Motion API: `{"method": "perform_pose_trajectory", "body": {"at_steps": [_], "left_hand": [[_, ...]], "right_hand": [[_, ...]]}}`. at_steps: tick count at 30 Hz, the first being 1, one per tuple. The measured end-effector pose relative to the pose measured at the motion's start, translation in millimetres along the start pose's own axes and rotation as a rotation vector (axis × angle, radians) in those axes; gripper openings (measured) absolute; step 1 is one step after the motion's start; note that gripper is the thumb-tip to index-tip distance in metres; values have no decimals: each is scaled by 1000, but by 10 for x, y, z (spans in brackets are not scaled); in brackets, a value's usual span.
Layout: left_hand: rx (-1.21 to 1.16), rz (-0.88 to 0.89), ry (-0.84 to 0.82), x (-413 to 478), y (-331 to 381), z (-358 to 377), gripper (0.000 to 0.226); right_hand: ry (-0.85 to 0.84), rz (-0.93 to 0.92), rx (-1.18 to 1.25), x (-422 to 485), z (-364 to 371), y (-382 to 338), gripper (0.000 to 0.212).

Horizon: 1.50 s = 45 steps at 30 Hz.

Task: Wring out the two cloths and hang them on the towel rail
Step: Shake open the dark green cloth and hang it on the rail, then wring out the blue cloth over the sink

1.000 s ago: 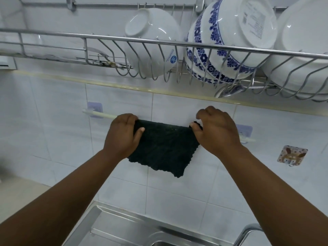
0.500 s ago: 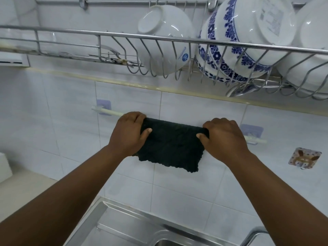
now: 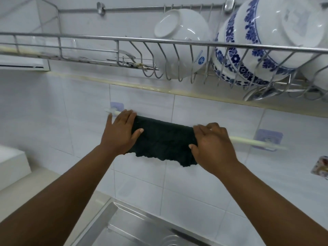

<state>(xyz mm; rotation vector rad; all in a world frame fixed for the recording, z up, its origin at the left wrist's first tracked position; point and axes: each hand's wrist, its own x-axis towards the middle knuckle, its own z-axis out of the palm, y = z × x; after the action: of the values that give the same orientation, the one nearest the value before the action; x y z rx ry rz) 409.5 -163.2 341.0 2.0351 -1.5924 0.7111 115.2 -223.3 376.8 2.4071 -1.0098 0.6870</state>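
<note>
A dark green cloth (image 3: pixel 165 141) hangs folded over the white towel rail (image 3: pixel 241 139) on the tiled wall. My left hand (image 3: pixel 120 132) covers the cloth's left edge, its fingers stretched over the rail and its thumb on the front of the cloth. My right hand (image 3: pixel 211 144) holds the right edge the same way, with fingers over the top and the thumb in front. The ragged lower hem hangs free between my hands. No second cloth is in view.
A steel dish rack (image 3: pixel 106 38) runs just above the rail, holding a white bowl (image 3: pixel 181 41) and blue-patterned bowls (image 3: pixel 262 41). A steel sink (image 3: pixel 134 228) lies below. A sticker hook (image 3: pixel 321 167) is on the wall at right, and a white box (image 3: pixel 12 164) at left.
The cloth was pulled wider along the rail and now hangs shorter and more even. Both hands moved apart, and their fingers went from clenched to stretched out.
</note>
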Motion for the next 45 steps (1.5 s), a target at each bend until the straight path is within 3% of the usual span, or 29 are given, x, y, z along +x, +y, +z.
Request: {"method": "perform_pose_trajectory", "body": {"at_steps": [9, 13, 16, 20, 24, 27, 29, 31, 32, 35, 37, 39, 40, 41, 43, 45], "left_hand": [[16, -41, -101, 78, -351, -30, 75], [-84, -52, -137, 31, -317, -33, 80], [-260, -88, -69, -174, -161, -97, 76], [-590, -226, -83, -943, 282, -56, 67], [-723, -334, -308, -2102, 834, 320, 62], [-737, -295, -581, -2896, 1366, 647, 66], [-733, -262, -777, -3355, 1726, 876, 81], [-712, -216, -913, -3766, 2021, 1158, 105], [-699, -186, -991, -3922, 2158, 1261, 105], [-651, -133, -1157, -4112, 2563, 1363, 78], [-600, -86, -1202, -4130, 2811, 1430, 65], [-552, -17, -1230, -4073, 3031, 1478, 60], [-551, 7, -1236, -4020, 3132, 1488, 59], [-561, 18, -1242, -3972, 3218, 1499, 57], [-591, 24, -1224, -3883, 3365, 1509, 52], [-611, 33, -1187, -3840, 3459, 1530, 52]], "right_hand": [[-66, -35, 15, 249, 67, -274, 47], [-95, -34, 64, 149, 56, -184, 64], [-9, -24, 113, -182, 2, -81, 67], [156, 163, 403, -1096, 63, 66, 46], [-52, 505, 615, -2348, 496, 134, 25], [-250, 717, 663, -3300, 881, 129, 11], [-382, 777, 616, -3850, 1108, 119, 9], [-491, 832, 588, -4258, 1258, 147, 18], [-541, 862, 594, -4425, 1334, 173, 25], [-655, 922, 604, -4745, 1514, 253, 54], [-595, 817, 653, -4748, 1528, 280, 65], [-379, 618, 795, -4662, 1508, 294, 70], [-341, 606, 815, -4623, 1502, 311, 78], [-414, 687, 826, -4558, 1476, 334, 82], [-701, 815, 734, -4536, 1548, 399, 54], [-798, 829, 577, -4606, 1660, 434, 20]]}}
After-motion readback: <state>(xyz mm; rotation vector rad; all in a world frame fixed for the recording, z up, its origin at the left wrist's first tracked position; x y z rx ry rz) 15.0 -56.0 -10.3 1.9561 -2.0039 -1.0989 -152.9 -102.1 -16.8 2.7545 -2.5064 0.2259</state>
